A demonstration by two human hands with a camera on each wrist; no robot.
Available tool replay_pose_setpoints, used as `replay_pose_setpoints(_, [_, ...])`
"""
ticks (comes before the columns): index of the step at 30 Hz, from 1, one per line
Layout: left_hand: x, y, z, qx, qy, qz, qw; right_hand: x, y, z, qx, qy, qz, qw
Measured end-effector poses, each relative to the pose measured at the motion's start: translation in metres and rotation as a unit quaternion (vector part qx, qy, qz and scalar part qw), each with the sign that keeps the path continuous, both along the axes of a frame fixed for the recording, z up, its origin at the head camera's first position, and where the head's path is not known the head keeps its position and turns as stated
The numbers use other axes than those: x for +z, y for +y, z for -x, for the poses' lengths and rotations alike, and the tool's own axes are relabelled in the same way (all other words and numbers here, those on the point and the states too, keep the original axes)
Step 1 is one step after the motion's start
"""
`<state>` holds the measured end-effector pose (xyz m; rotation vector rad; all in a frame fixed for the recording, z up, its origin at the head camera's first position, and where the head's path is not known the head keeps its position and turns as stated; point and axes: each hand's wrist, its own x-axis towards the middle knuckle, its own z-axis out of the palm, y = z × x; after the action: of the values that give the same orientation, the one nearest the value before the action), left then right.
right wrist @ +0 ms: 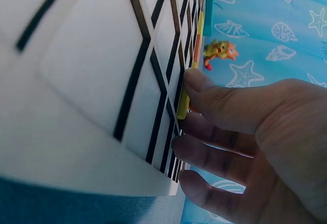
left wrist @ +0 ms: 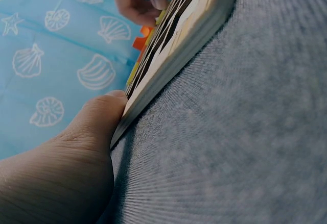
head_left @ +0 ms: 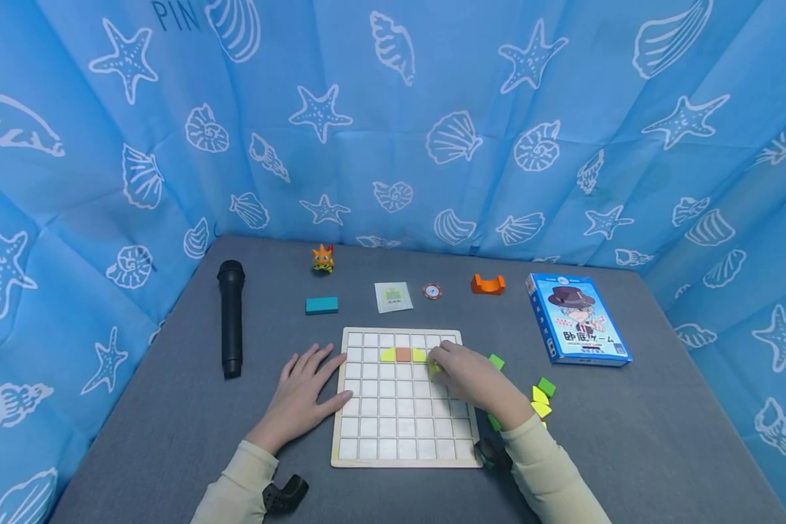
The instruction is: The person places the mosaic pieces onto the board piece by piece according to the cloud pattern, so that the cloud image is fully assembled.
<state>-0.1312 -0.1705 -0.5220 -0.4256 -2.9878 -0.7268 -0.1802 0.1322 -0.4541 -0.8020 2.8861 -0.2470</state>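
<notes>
A square wooden board (head_left: 406,462) with a grid of white cells lies on the grey table. In its second row from the far edge sit a brownish-orange square tile (head_left: 402,354) and a yellow tile on each side, the left one (head_left: 388,354) with a rounded corner. My right hand (head_left: 468,375) pinches another yellow tile (right wrist: 183,104) between thumb and fingers, at the board's right part, just nearer than that row. My left hand (head_left: 301,397) lies with spread fingers beside the board's left edge; its thumb (left wrist: 97,114) touches the rim.
Loose green tiles (head_left: 546,386) and yellow tiles (head_left: 541,409) lie right of the board. Behind it are a teal block (head_left: 322,306), a picture card (head_left: 393,297), a chip (head_left: 432,291), an orange piece (head_left: 488,284) and a figurine (head_left: 323,258). A microphone (head_left: 232,320) and blue box (head_left: 578,320) flank them.
</notes>
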Motion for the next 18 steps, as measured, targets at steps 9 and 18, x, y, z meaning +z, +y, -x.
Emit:
replay_pose_setpoints(9, [0.0, 0.001, 0.0, -0.006, -0.001, -0.004, 1.0, 0.007, 0.011, -0.001, -0.007, -0.017, 0.034, 0.999])
replay_pose_setpoints(18, [0.002, 0.0, 0.0, -0.005, 0.003, -0.006, 1.0, 0.028, 0.069, -0.006, -0.047, 0.006, 0.047, 0.998])
